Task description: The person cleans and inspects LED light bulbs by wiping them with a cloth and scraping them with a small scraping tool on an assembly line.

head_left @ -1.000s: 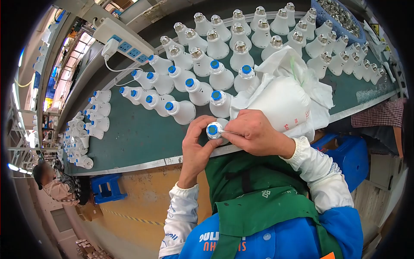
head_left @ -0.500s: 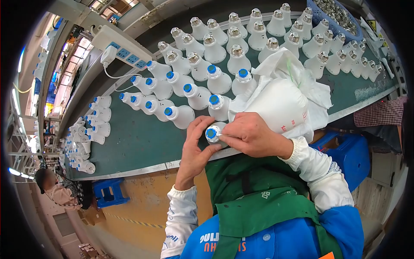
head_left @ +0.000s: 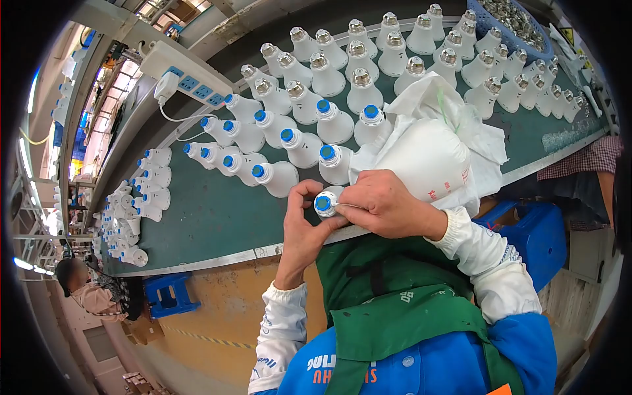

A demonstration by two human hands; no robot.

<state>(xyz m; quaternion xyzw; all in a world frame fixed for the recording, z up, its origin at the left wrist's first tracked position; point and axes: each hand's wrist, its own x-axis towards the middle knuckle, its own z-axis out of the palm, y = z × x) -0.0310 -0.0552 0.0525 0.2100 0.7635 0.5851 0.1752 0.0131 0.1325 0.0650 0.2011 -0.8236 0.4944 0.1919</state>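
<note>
A white light bulb (head_left: 325, 204) with a blue-ringed top stands at the table's front edge, its top facing up towards me. My left hand (head_left: 304, 227) curls round its left side, index finger behind and thumb in front. From the other side, my right hand (head_left: 385, 205) is pinched closed at the bulb's neck, where a thin pale wire-like strand (head_left: 338, 205) shows at the fingertips. Close behind stand more bulbs with blue tops, the nearest bulb (head_left: 334, 166) just beyond my fingers. A white plastic bag (head_left: 421, 158) lies beyond my right hand.
Bulbs with metal caps (head_left: 362, 92) fill the back of the green table (head_left: 197, 224). A blue basket (head_left: 484, 23) of metal caps stands at back right, a power strip (head_left: 187, 76) at back left. More bulbs lie left. Another person's arm (head_left: 605, 191) shows at far right.
My left hand has shifted slightly right, its fingers more bent beside the bulb. My right hand stays almost still at the neck. The person's arm at far right has come into view.
</note>
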